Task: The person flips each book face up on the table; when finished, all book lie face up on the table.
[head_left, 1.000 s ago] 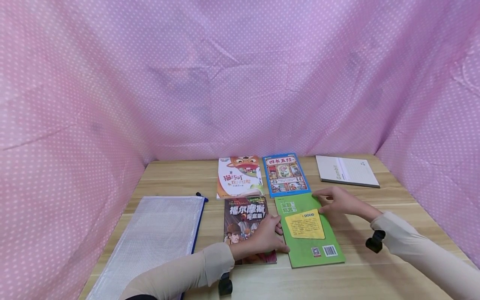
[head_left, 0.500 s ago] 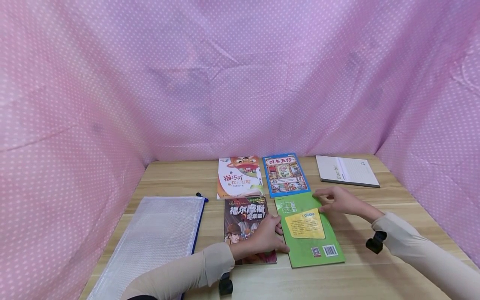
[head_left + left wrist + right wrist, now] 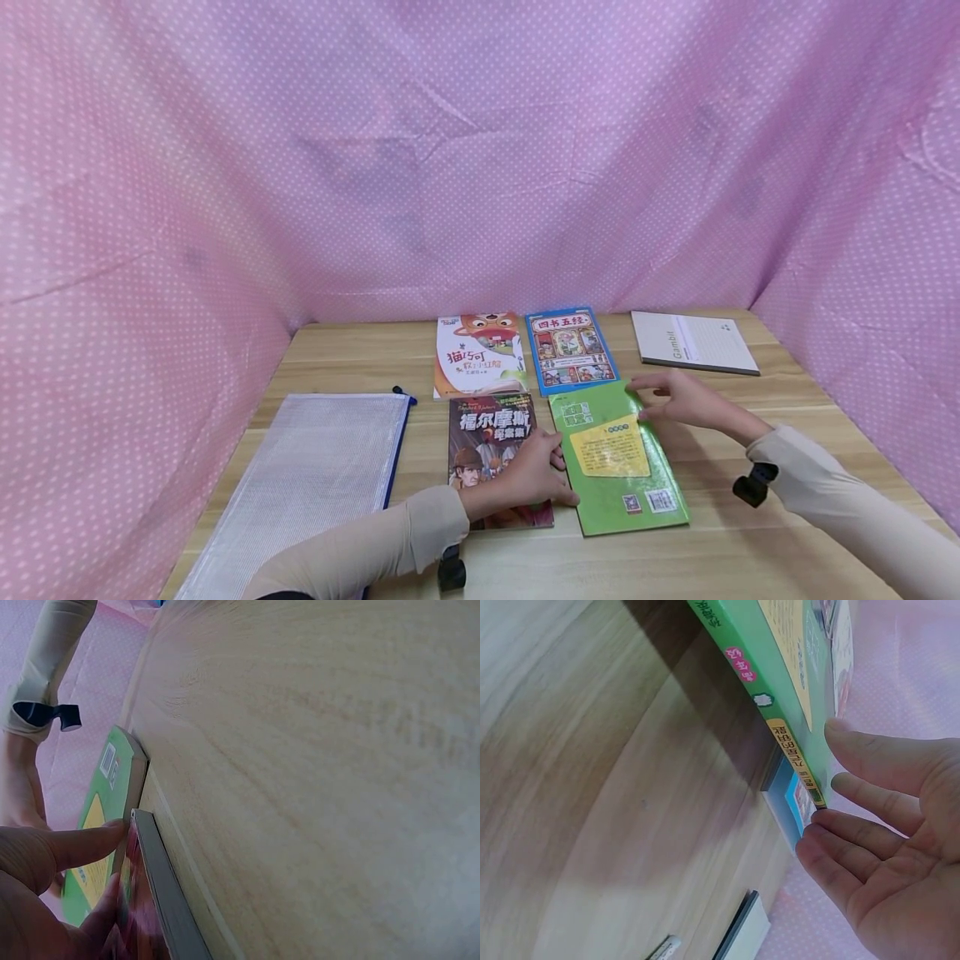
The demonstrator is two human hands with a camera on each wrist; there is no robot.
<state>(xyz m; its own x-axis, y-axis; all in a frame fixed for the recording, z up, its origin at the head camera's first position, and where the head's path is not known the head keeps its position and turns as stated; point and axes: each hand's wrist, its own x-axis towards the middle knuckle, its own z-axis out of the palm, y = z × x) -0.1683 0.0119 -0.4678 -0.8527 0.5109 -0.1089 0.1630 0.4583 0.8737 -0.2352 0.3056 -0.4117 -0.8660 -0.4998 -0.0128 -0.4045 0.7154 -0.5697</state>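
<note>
A green book [image 3: 600, 508] with a yellow panel lies back cover up. In the right wrist view its spine [image 3: 739, 664] stands slightly raised, with shadow below. My right hand [image 3: 678, 402] pinches the far right corner, thumb on the cover and fingers at the edge. My left hand [image 3: 527, 473] touches the book's left edge with thumb and fingertips, its fingers fairly straight. That hand lies over a dark comic-style book [image 3: 468, 450] showing a man in a hat, and hides part of its cover. Some left fingers are hidden in the left wrist view.
Behind lie a white and orange book [image 3: 480, 358] and a blue-bordered book [image 3: 570, 350]. A white notebook [image 3: 693, 342] is at the back right. A mesh zip pouch [image 3: 307, 467] with a blue edge covers the left of the wooden table [image 3: 637, 567]. Pink dotted cloth [image 3: 480, 167] surrounds it.
The green book's far right corner has risen slightly with my right hand, and glare now shows on its cover. My left hand has stayed in place.
</note>
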